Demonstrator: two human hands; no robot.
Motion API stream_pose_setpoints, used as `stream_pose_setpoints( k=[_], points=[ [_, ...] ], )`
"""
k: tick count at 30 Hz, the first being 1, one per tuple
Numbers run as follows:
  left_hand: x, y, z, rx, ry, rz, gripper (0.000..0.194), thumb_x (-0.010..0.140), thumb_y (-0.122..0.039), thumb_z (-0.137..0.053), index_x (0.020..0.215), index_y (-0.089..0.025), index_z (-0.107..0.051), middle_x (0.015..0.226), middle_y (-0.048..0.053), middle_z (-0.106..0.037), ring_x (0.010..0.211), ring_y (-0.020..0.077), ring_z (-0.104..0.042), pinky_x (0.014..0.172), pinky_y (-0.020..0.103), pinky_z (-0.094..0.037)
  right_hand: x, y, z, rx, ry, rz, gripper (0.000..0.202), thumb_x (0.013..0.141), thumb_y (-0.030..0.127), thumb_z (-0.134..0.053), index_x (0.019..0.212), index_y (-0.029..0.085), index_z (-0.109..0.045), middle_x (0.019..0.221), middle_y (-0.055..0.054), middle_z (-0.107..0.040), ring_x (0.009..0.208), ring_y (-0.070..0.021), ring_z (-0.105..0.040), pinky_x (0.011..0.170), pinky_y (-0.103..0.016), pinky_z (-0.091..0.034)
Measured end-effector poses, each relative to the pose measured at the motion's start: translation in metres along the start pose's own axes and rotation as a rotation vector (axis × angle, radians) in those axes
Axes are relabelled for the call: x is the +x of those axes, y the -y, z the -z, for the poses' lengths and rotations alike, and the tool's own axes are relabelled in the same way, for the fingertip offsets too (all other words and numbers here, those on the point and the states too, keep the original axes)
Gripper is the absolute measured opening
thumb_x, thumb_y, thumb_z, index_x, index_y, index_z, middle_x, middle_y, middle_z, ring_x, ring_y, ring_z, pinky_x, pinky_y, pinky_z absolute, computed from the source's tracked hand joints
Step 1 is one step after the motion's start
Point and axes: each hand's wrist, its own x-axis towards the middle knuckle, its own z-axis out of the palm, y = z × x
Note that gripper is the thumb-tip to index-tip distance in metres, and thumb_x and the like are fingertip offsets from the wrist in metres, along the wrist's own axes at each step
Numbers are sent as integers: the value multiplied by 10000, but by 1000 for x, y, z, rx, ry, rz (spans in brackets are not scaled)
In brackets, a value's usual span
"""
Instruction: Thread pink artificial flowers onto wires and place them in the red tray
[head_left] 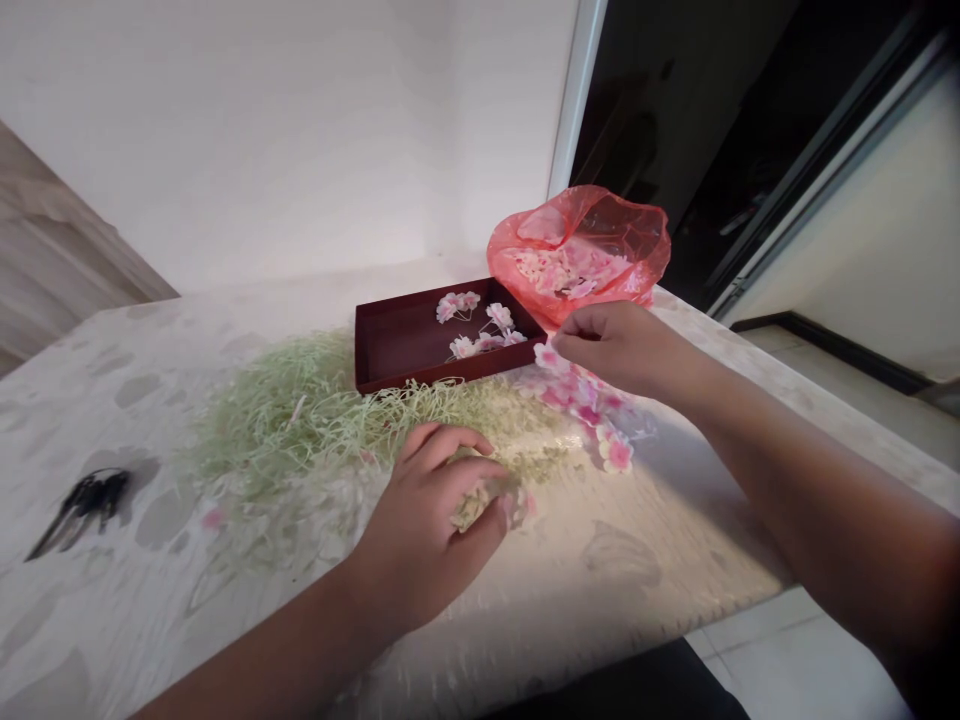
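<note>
On the tabletop: keys left of shreds; behind these, box with flowers inside; farther back right, bag.

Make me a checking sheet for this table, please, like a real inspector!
Surface: pale, patterned table.
Job's things: dark red box with pink-and-white flowers inside; red see-through bag behind it, with pink pieces inside; green shreds spread in front and to the left.
Clutter: dark keys at the table's left.
Hands: left hand curls over the shreds, its grip unclear; right hand has fingertips together at a pink flower, its hold unclear.
Cables: nothing seen.
Surroundings: white wall, dark doorway, tiled floor.
</note>
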Motion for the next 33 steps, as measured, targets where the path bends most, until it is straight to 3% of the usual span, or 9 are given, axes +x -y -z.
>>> stream_pose_setpoints(
  k=[7, 12, 17, 21, 24, 27, 29, 31, 33],
  points=[
    [-3, 3, 4, -360, -219, 283, 277, 925, -345, -666, 1197, -306, -691, 1114, 11, -721, 1020, 193, -628, 915, 354, -484, -22, 9, -27, 540, 316, 335, 329, 993, 463, -520, 791, 202, -522, 645, 28, -491, 548, -102, -433, 499, -242, -337],
    [1, 1, 1, -757, -184, 473, 313, 849, -397, -761, 1153, -323, -744, 1043, -10, -766, 963, 165, -688, 855, 271, -526, -39, 16, -46, 569, 281, 553, 287, 1010, 341, -530, 774, 177, -525, 676, 28, -509, 589, -89, -454, 538, -225, -355],
    [5, -3, 2, -811, -175, 568, 156, 768, -368, -828, 862, -251, -784, 736, -21, -726, 677, 115, -626, 616, 204, -481, -44, 19, -56, 475, 211, 691, 244, 983, 268, -574, 766, 159, -552, 683, 27, -518, 612, -85, -482, 582, -223, -368],
    [7, -4, 5, -733, -183, 587, 175, 811, -396, -781, 766, -229, -755, 657, -26, -680, 629, 106, -573, 581, 205, -435, -43, 19, -57, 481, 181, 628, 284, 985, 313, -576, 745, 161, -583, 663, 18, -567, 601, -91, -517, 571, -223, -376],
    [8, -3, 8, -665, -191, 567, 216, 857, -397, -729, 736, -218, -732, 660, -21, -672, 671, 122, -590, 636, 227, -447, -36, 16, -50, 476, 85, 455, 373, 993, 414, -540, 712, 172, -586, 682, -11, -638, 605, -117, -555, 575, -245, -399],
    [9, -1, 9, -598, -196, 549, 284, 895, -420, -672, 713, -205, -705, 673, -6, -666, 679, 141, -586, 641, 255, -441, -23, 10, -39, 221, -93, 157, 427, 968, 485, -539, 668, 186, -586, 601, -15, -615, 537, -137, -511, 538, -278, -349],
    [8, 1, 9, -574, -192, 530, 323, 918, -438, -635, 708, -200, -696, 666, 2, -654, 667, 149, -574, 635, 269, -437, -17, 6, -34, -22, -176, 45, 337, 928, 479, -592, 764, 194, -668, 626, -30, -633, 567, -168, -521, 545, -295, -320],
    [8, 2, 8, -557, -189, 516, 336, 930, -450, -615, 720, -200, -697, 664, 6, -647, 657, 154, -567, 629, 277, -437, -15, 5, -33, -94, -265, 90, 281, 917, 452, -613, 966, 195, -713, 769, -58, -686, 652, -191, -559, 588, -306, -345],
    [8, 1, 7, -538, -189, 510, 334, 932, -458, -610, 735, -202, -697, 666, 7, -642, 653, 158, -566, 621, 280, -437, -21, 8, -35, 46, -227, 232, 312, 933, 442, -604, 1088, 187, -694, 848, -63, -692, 684, -179, -567, 621, -301, -382]
  ],
)
